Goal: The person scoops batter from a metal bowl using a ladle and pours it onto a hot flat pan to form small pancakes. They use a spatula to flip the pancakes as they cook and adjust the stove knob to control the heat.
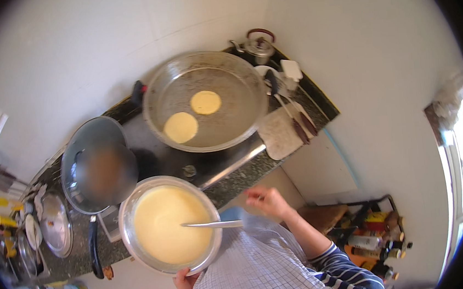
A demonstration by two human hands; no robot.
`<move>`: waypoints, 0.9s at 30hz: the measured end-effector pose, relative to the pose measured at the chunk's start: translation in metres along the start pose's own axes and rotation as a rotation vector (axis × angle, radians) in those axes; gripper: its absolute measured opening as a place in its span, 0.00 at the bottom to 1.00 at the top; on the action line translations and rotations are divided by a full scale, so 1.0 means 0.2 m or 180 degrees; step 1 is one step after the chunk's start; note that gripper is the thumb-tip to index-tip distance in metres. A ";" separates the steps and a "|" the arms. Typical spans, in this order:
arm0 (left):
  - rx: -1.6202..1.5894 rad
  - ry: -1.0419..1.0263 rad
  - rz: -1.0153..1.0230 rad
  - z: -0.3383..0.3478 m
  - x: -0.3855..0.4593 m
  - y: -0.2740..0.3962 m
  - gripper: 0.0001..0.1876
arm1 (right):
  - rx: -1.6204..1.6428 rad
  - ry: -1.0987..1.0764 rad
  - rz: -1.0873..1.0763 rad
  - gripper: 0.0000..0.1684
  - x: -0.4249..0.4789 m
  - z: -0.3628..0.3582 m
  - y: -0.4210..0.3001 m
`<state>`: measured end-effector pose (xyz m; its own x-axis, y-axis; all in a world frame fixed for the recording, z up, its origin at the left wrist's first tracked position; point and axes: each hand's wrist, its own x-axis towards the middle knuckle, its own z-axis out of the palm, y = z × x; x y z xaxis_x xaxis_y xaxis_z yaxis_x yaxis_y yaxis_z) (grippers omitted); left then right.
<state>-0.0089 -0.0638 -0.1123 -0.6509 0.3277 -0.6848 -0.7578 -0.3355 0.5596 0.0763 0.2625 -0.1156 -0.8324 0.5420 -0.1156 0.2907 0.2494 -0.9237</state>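
My left hand (185,281) grips the lower rim of a metal bowl (127,236) held close against the checked apron. The bowl is filled with smooth pale-yellow batter (167,216). A metal ladle or spoon handle (218,224) slants out of the batter over the bowl's right side; its head is sunk from sight. My right hand (267,202) hovers right of the bowl, above that handle and apart from it, fingers loosely bent with nothing visible in them. Beyond, two round yellow pancakes (206,102) lie apart in a wide, shallow metal pan (236,102) on the stove.
Left of the stove stands a deep wok (90,136) with a black handle (94,247); its inside is blurred. A metal lid (57,226) lies farther left. Long-handled utensils (299,130) rest on a board (274,140) at right. A kettle (259,48) occupies the back corner; a bottle rack (367,231) stands below.
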 end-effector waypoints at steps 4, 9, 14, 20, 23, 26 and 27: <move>-0.0159 0.0058 -0.0060 -0.01 0.06 -0.04 0.22 | -0.0192 0.1417 0.0443 0.15 0.09 -0.32 0.17; -0.0116 0.0253 0.0040 -0.11 0.15 -0.12 0.23 | -0.1375 0.2366 0.0036 0.11 0.20 -0.64 0.27; -0.0625 0.0421 0.0291 -0.10 0.15 -0.26 0.24 | -0.1596 0.2689 -0.0043 0.11 0.31 -0.81 0.41; -0.0791 0.0778 0.0642 0.01 0.12 -0.40 0.17 | -0.1787 0.2533 -0.0160 0.13 0.39 -0.87 0.54; -0.0799 0.0973 0.0669 0.05 0.10 -0.46 0.16 | -0.2283 0.2453 -0.0299 0.17 0.44 -0.83 0.52; -0.1119 0.0733 0.0771 0.01 0.11 -0.54 0.15 | -0.2560 0.2347 -0.0378 0.22 0.49 -0.86 0.60; -0.1184 0.0731 0.0751 0.00 0.12 -0.57 0.15 | -0.2610 0.2292 -0.0400 0.23 0.50 -0.86 0.62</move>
<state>0.0616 -0.0189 -0.1920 -0.7439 0.0159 -0.6681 -0.4960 -0.6831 0.5360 0.1114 0.4862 -0.1788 -0.4852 0.7504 0.4488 0.6706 0.6487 -0.3598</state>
